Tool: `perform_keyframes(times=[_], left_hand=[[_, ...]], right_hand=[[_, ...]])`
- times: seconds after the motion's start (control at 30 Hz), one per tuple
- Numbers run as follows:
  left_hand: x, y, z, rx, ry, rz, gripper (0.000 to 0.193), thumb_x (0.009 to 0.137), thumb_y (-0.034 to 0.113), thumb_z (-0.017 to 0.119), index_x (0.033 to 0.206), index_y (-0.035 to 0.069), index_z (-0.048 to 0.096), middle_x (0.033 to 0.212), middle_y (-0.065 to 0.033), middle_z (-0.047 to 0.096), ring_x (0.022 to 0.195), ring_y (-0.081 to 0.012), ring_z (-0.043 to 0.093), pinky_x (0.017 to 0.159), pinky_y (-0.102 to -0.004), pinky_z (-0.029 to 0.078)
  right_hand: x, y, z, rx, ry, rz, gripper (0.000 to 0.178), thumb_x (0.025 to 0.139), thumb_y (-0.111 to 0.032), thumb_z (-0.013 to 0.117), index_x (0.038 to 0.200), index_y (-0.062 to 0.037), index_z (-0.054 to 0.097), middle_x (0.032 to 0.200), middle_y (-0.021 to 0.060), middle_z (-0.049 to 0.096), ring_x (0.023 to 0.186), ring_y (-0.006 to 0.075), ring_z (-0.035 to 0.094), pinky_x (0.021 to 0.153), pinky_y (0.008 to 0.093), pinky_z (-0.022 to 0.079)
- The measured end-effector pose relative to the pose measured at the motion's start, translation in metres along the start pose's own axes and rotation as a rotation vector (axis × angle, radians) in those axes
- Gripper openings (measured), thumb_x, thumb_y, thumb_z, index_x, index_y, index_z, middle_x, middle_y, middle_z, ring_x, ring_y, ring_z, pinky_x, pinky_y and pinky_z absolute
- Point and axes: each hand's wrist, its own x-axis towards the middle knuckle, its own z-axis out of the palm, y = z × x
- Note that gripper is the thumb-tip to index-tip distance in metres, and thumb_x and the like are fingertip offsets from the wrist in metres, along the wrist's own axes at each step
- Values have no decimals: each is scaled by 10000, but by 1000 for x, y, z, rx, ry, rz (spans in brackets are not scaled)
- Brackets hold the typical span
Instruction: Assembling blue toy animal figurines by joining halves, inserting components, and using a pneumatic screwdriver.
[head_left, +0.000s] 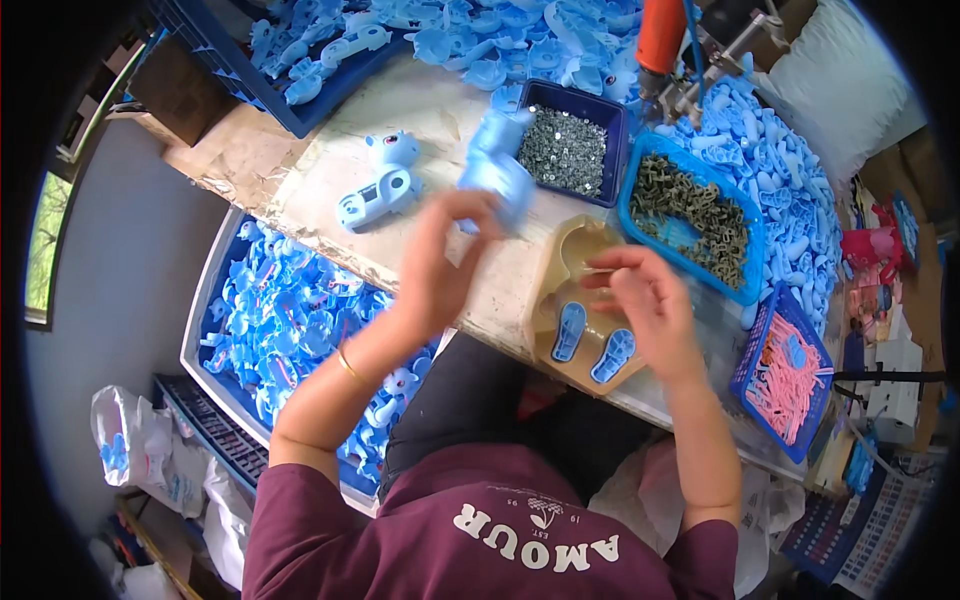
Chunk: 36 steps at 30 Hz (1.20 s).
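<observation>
My left hand (440,258) is over the table's near edge, its fingers smeared by motion. Right at its fingertips is a light blue plastic toy piece (498,165), also blurred; whether the fingers grip it I cannot make out. To its left, a blue animal-head piece (397,149) and a blue body half (380,199) lie on the tabletop. My right hand (640,298) hovers above a tan moulded fixture (558,262), fingers bent and apart, with nothing visible in them. Two small blue foot-shaped parts (569,331) sit in the fixture's near end.
Beyond the fixture stand a dark blue tray of small metal pieces (565,150) and a bright blue basket of dark greenish parts (690,215). An orange tool (662,38) hangs above. Pink sticks (788,385) fill a basket at right. A large bin (197,335) of blue parts stands below left.
</observation>
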Motion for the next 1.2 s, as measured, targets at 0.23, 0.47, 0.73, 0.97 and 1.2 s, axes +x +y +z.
perform_keyframes(times=[0.23, 0.47, 0.73, 0.97, 1.2], left_hand=[[-40, 60, 35, 54, -447, 339, 306, 852, 140, 738, 1135, 102, 628, 1223, -81, 676, 1126, -250, 649, 980, -405, 504], [-49, 41, 30, -11, -437, 115, 693, 740, 179, 848, 1349, 77, 534, 1469, -137, 523, 1327, -360, 504, 1158, -526, 349], [-44, 30, 50, 36, -571, -8, 773, 770, 275, 835, 1426, 76, 477, 1540, -148, 429, 1421, -397, 369, 1178, -568, 294], [-32, 32, 59, 111, -654, 30, 790, 800, 371, 810, 1452, 79, 473, 1533, -124, 443, 1430, -386, 365, 1200, -563, 256], [-27, 34, 71, 166, -735, 102, 705, 841, 414, 762, 1408, 69, 523, 1500, -110, 479, 1410, -354, 400, 1201, -547, 256]], right_hand=[[-19, 2, -20, -94, 2, 60, 202, 971, -61, 650, 1165, -6, 634, 994, -2, 664, 875, 43, 595, 748, 212, 485], [-37, 18, -38, -608, 267, 1, 106, 902, -85, 721, 1006, -69, 730, 915, 7, 698, 795, 108, 619, 741, 263, 482], [-42, 28, -40, -1024, 290, -317, 338, 823, -143, 790, 1147, -77, 719, 1194, 89, 638, 1107, 304, 585, 938, 400, 470], [-64, 14, -48, -926, 59, -210, 584, 791, -207, 834, 1316, -51, 631, 1258, 112, 599, 1181, 317, 577, 963, 404, 483], [-66, 18, -48, -1017, 47, -245, 582, 779, -227, 842, 1293, -46, 640, 1215, 104, 603, 1114, 312, 608, 921, 399, 506]])
